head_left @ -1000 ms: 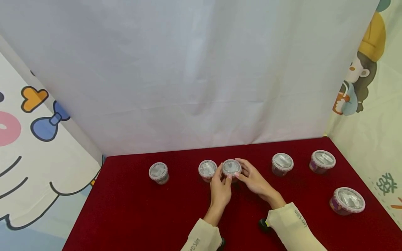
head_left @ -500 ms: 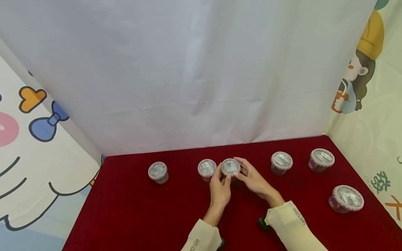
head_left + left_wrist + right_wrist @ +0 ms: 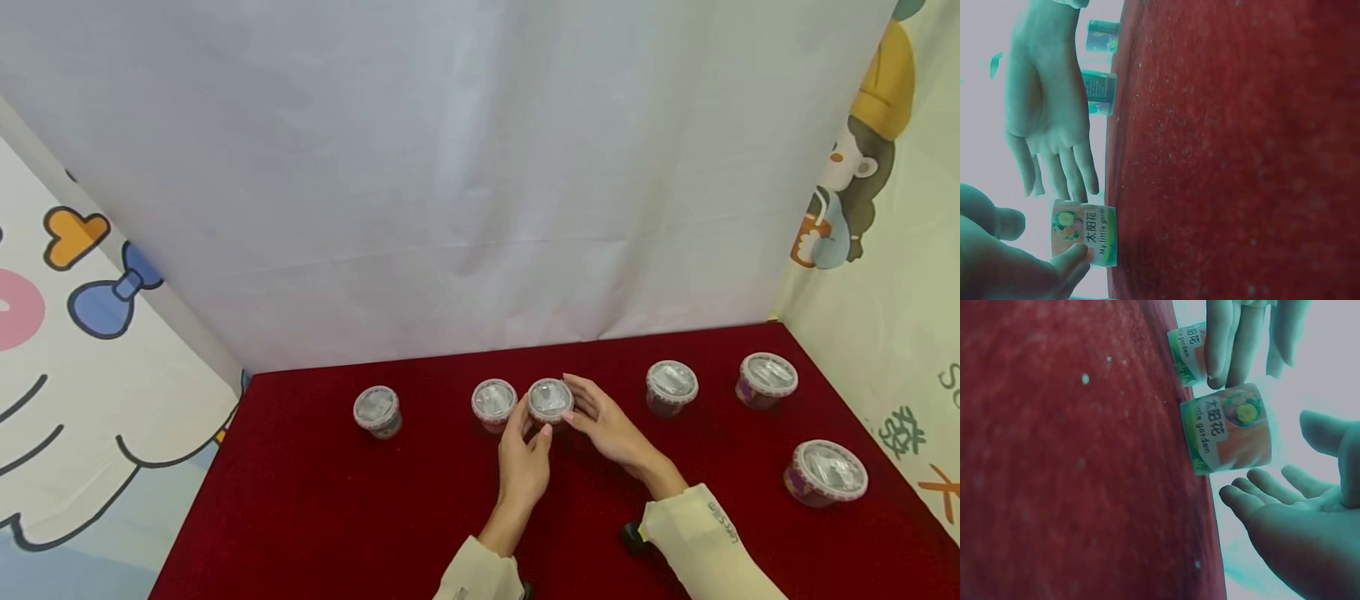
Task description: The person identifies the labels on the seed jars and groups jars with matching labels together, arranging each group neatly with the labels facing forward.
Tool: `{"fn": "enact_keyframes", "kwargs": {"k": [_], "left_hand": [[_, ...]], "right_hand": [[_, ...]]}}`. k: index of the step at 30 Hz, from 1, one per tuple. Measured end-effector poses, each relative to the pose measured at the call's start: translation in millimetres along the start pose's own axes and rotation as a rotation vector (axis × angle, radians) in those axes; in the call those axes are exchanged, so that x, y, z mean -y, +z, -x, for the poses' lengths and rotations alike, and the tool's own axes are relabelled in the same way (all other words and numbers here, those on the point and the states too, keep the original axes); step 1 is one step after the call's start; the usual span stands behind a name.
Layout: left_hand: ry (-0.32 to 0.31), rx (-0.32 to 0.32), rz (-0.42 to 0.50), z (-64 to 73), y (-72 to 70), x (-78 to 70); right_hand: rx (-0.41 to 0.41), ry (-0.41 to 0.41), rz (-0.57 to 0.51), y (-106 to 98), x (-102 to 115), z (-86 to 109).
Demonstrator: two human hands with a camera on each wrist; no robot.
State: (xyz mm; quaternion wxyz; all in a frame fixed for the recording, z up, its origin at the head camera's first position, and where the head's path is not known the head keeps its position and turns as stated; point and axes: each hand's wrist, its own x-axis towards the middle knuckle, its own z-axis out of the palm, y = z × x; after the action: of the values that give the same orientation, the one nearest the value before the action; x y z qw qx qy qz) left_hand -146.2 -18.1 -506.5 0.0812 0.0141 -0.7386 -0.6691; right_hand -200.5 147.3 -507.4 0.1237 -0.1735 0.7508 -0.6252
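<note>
A small round lidded tub (image 3: 551,399), with a white-rimmed clear lid, stands upright on the red cloth between both hands. Its label (image 3: 1229,434) carries flowers and the words "My little garden". At its left side is my left hand (image 3: 522,467), fingertips right at the wall and thumb just in front. My right hand (image 3: 611,429) is beside its right side, palm towards it. In the right wrist view, the right fingers (image 3: 1260,487) are loosely extended apart from the tub, thumb raised. A similar tub (image 3: 494,403) stands just left of the left hand.
On the red cloth (image 3: 360,517) one tub (image 3: 377,411) stands at the far left. To the right are two more, a tub (image 3: 671,386) and a wider tub (image 3: 767,379), with a larger tub (image 3: 827,472) nearer. A white curtain (image 3: 420,208) hangs behind.
My left thumb has eased slightly away from the tub's front rim, and my right hand has shifted a little to the right. The tub stays in place; the head view has tilted slightly.
</note>
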Motion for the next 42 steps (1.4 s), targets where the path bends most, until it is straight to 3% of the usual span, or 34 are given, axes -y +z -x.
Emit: {"fn": "enact_keyframes", "kwargs": {"k": [11,17,24,30,42], "left_hand": [[-0.022,-0.015,-0.057,19.8,-7.6,-10.0],[-0.009,0.055,-0.036,26.4,-2.2,-12.1],[0.008,0.147,-0.001,25.8,8.6,-14.9],[-0.016,0.196,0.038,23.4,14.9,-16.6],[-0.002,0.225,0.080,16.7,26.1,-19.4]], "right_hand": [[-0.038,-0.028,0.044,-19,10,17.9],[-0.047,-0.051,0.050,-28,17,30.9],[-0.053,-0.075,0.036,-35,20,40.2],[-0.066,-0.095,0.049,-42,21,48.0],[-0.127,-0.154,0.067,-58,25,67.1]]}}
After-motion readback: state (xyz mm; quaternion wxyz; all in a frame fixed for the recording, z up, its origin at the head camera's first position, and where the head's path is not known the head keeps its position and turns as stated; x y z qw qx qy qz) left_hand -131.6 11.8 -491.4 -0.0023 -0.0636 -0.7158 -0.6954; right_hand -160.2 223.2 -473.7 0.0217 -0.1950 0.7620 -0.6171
